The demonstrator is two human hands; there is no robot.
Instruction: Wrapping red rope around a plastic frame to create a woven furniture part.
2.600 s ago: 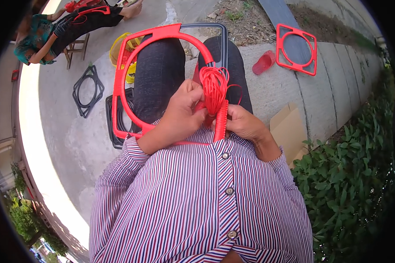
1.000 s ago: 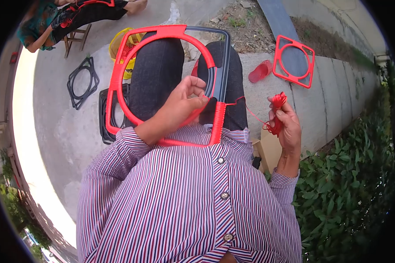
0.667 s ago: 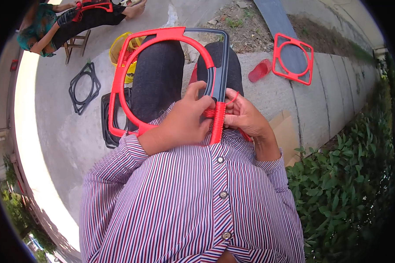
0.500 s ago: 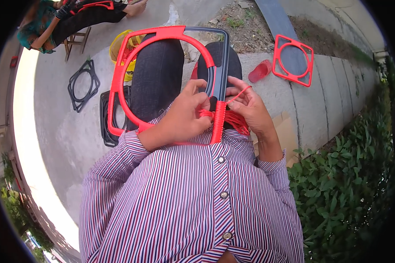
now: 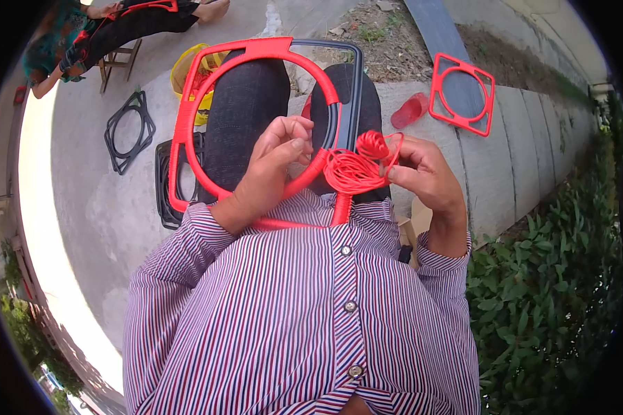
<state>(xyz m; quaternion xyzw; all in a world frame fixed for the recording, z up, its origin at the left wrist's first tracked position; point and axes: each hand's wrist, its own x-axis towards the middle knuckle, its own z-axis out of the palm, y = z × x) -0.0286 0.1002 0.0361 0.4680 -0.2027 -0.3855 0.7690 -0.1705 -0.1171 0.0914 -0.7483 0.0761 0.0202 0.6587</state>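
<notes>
A square frame with a round ring inside it [image 5: 185, 124] rests across my thighs. Red cord covers most of it, while the upper right corner shows bare dark bars [image 5: 356, 76]. My right hand [image 5: 426, 173] pinches a bundle of loose red cord [image 5: 353, 171] over the frame's right side, and a strand loops up by the fingers. Above the ring's lower right part, my left hand [image 5: 273, 162] is held with its fingers curled in toward the thumb; no cord shows in it.
A finished red frame [image 5: 462, 124] and a red shoe [image 5: 410, 111] lie ahead on the right. Dark frames [image 5: 130, 133] lie on the concrete at left, near a yellow container [image 5: 187, 66] with red cord. Another person [image 5: 118, 38] sits far left. Bushes [image 5: 533, 297] line the right.
My right hand has brought the cord bundle up from behind the frame's right bar to above it. My left hand has moved left, away from the bar.
</notes>
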